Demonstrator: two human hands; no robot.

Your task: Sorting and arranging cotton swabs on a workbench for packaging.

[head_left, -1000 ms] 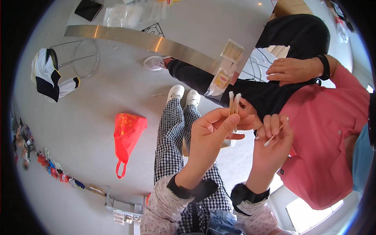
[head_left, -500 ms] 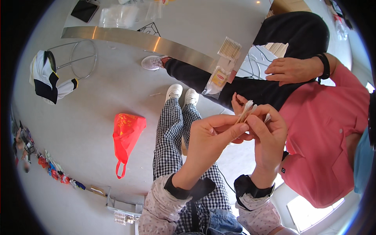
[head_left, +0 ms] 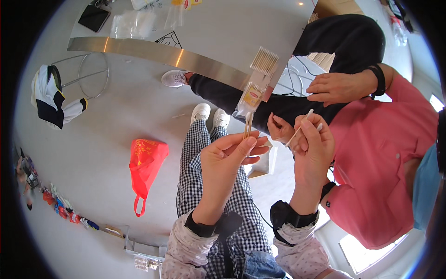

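While pinched upright, thin wooden swabs [head_left: 248, 125] in left hand [head_left: 230, 160].

Left hand [head_left: 230, 160] and right hand [head_left: 312, 151] raised, fingers pinched.

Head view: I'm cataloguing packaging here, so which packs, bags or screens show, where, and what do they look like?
Swab pack: at the table edge, clear plastic, yellow-and-red label, wooden sticks on top.
Red bag: on the floor, left of the checked trousers, crumpled, with handles.
Dark tablet: tabletop, upper left, flat black rectangle.
Clear bags: beside the tablet, transparent.
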